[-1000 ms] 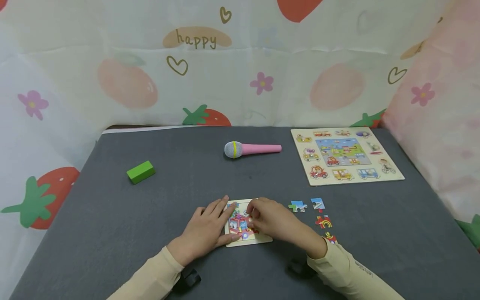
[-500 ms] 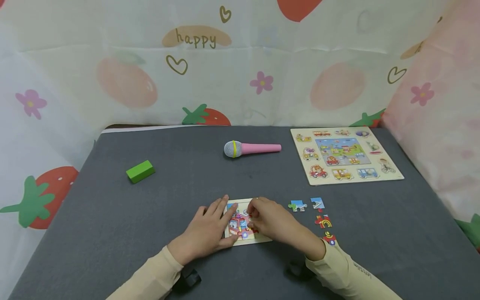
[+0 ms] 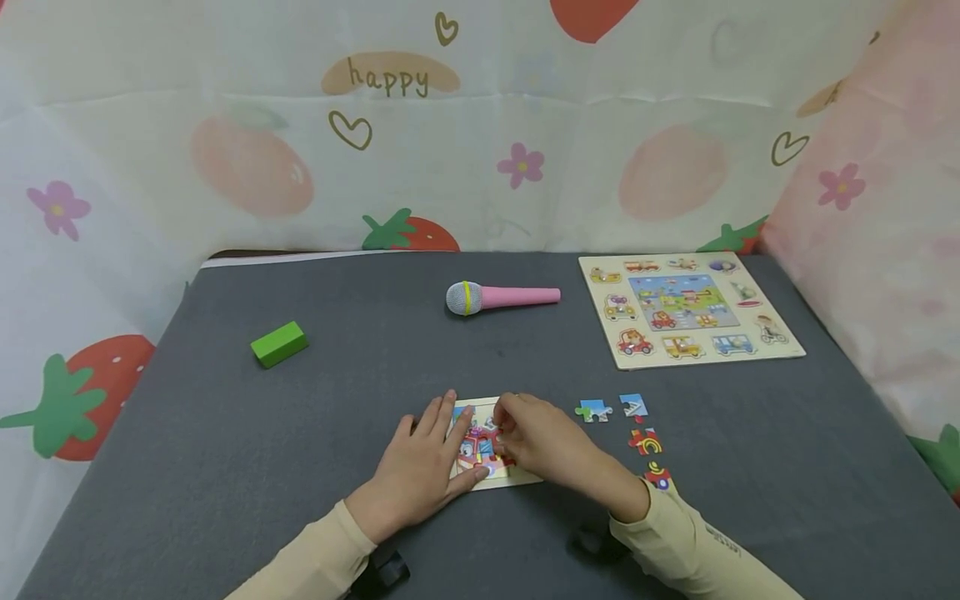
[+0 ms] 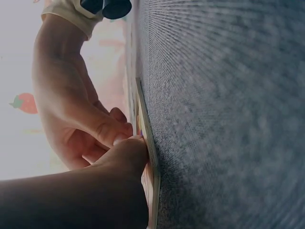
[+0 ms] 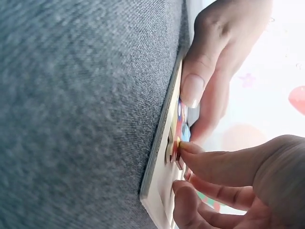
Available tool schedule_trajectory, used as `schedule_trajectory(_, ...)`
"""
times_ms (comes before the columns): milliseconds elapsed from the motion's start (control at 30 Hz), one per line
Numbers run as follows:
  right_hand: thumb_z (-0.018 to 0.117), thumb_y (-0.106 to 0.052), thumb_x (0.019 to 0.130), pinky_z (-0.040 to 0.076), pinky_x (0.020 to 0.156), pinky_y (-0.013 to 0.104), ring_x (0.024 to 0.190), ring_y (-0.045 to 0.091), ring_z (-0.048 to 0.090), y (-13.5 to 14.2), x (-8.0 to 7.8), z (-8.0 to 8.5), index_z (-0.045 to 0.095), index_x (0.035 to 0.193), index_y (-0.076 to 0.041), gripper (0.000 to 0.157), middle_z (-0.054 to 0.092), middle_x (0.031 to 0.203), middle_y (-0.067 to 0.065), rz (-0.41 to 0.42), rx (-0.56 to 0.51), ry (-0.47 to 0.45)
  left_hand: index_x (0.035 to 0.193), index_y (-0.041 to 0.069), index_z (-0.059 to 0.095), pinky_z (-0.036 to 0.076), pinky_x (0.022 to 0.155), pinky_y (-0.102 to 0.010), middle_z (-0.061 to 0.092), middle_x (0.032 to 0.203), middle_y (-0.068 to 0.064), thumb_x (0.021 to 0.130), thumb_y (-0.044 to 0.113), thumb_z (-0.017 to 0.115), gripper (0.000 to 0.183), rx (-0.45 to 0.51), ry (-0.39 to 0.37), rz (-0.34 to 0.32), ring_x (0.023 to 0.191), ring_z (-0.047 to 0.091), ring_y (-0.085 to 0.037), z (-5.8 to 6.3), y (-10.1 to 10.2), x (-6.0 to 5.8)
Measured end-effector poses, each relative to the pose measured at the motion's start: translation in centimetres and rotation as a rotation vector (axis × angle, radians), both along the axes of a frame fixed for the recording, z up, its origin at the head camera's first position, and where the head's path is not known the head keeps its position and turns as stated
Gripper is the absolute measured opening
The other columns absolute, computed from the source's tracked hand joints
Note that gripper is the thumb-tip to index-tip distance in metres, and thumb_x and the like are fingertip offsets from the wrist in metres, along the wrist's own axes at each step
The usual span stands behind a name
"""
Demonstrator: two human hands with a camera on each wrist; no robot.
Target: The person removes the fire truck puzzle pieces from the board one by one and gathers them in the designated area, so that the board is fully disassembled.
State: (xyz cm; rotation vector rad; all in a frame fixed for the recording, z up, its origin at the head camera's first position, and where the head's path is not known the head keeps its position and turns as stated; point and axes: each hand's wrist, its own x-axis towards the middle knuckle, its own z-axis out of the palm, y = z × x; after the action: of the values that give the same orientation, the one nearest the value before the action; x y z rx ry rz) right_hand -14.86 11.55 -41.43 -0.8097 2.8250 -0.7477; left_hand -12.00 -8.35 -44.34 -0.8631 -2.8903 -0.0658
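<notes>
A small framed jigsaw puzzle (image 3: 517,480) with a red cartoon vehicle lies flat on the table, partly filled with pieces. My left hand (image 3: 416,471) rests on its left side, fingers stretched over the frame; the thumb lies at its lower part. Over the right half, my right hand (image 3: 551,442) pinches a jigsaw piece (image 5: 179,160) between thumb and fingers. In the right wrist view that piece sits slightly raised at the picture's edge. The left wrist view shows the thin wooden edge of the puzzle frame (image 4: 151,167); the fingers hide most of the picture.
Several loose jigsaw pieces (image 3: 646,442) lie right of the puzzle. A large vehicle puzzle board (image 3: 618,360) stands at the back right. A pink toy microphone (image 3: 517,297) lies behind the hands, and a green block (image 3: 280,343) sits at the left.
My left thumb has shifted slightly right over the lower edge of the picture, and the left wrist moved a little with it. The right hand stays nearly still on the piece.
</notes>
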Motion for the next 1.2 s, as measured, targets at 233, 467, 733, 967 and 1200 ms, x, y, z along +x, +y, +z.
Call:
schedule_trajectory(233,0.068,-0.01,0.089,0.045,0.055,0.023,0.063,0.007,0.058,0.2,-0.3,-0.3,0.06,0.09,-0.01,0.008,0.068,0.079,0.001,-0.066,-0.12,-0.116,0.141,0.009,0.048,0.042,0.09,-0.046,0.042,0.146,-0.018,0.093,0.061,0.046,0.071,-0.038,-0.009,0.013,0.131,0.044,-0.029,0.2,0.2,0.0)
schedule_trajectory(467,0.066,-0.009,0.09,0.046,0.056,0.025,0.066,0.007,0.062,0.3,-0.4,-0.4,0.06,0.09,-0.011,0.006,0.07,0.079,0.002,-0.085,-0.179,-0.164,0.142,0.01,0.047,0.042,0.092,-0.045,0.04,0.148,-0.018,0.093,0.062,0.045,0.072,-0.044,-0.03,0.025,0.133,0.042,-0.028,0.3,0.2,0.0)
schedule_trajectory(733,0.066,-0.008,0.09,0.046,0.056,0.025,0.066,0.008,0.06,0.4,-0.7,-0.2,0.061,0.09,-0.011,0.006,0.069,0.078,0.001,-0.096,-0.202,-0.205,0.143,0.01,0.046,0.042,0.092,-0.047,0.04,0.148,-0.017,0.092,0.064,0.043,0.074,-0.061,-0.036,0.027,0.133,0.042,-0.029,0.1,0.2,0.1)
schedule_trajectory(967,0.067,-0.01,0.089,0.046,0.057,0.027,0.069,0.01,0.059,2.0,-1.0,1.0,0.061,0.089,-0.013,0.007,0.068,0.081,0.0,-0.149,-0.201,-0.225,0.143,0.009,0.046,0.041,0.093,-0.046,0.039,0.148,-0.018,0.093,0.062,0.044,0.073,-0.05,-0.043,0.031,0.133,0.042,-0.029,0.1,0.2,0.0)
schedule_trajectory(1200,0.068,-0.011,0.089,0.047,0.06,0.03,0.067,0.015,0.059,6.4,-1.2,2.1,0.062,0.09,-0.014,0.007,0.068,0.082,0.0,-0.234,-0.144,-0.246,0.143,0.007,0.045,0.041,0.093,-0.048,0.039,0.148,-0.019,0.093,0.061,0.045,0.073,-0.019,-0.039,0.017,0.133,0.041,-0.03,0.0,0.1,0.1)
